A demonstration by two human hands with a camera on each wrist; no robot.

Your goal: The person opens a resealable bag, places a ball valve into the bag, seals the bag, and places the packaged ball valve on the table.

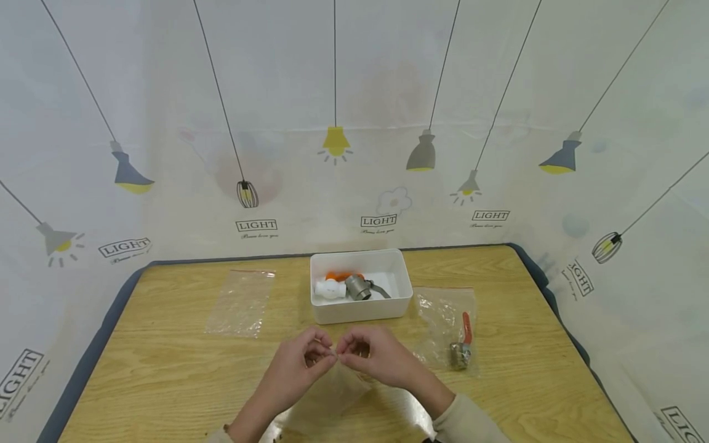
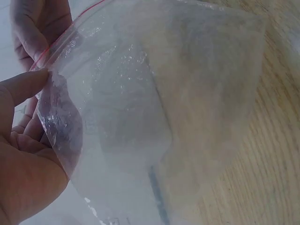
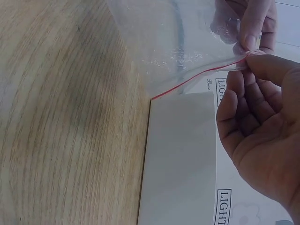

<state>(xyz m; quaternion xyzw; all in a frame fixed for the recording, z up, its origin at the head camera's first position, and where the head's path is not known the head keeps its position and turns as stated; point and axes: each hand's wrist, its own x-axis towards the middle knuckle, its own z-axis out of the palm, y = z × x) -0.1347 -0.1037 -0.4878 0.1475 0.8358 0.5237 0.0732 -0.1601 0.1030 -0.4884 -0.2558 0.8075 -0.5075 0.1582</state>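
Clear plastic zip bag (image 2: 131, 93) with thin red seal line (image 3: 202, 72): held at its mouth between both hands, low in head view, above pale wood-grain table (image 1: 166, 363). Left hand (image 1: 296, 370): pinching the mouth edge between thumb and fingertips. Right hand (image 1: 384, 361): pinching the same edge, fingertips meeting those opposite.

Surroundings, hands as clock centre, head view. At 12 o'clock, just beyond the hands: white rectangular plastic tray (image 1: 360, 313), containing orange part (image 1: 344, 275), white rounded plastic fitting (image 1: 330, 290) and grey metal cylindrical fitting (image 1: 357, 287) beside curved grey strip (image 1: 381, 291). At 10 o'clock: flat clear bag with red top edge (image 1: 240, 304). Towards 3 o'clock: another clear bag (image 1: 434, 307), with silvery metal valve (image 1: 459, 355) and red lever (image 1: 467, 328); inside or on top, cannot tell. In the way: both hands, covering much of the mouth in head view.

Appearance: thin, see-through, creased and glossy near the grip; hanging towards 6 o'clock; wood grain visible through film.

Writing: "LIGHT" in boxed capitals, repeated on pale backdrop (image 1: 299, 67) printed with hanging lamps; script beneath too small to read reliably.
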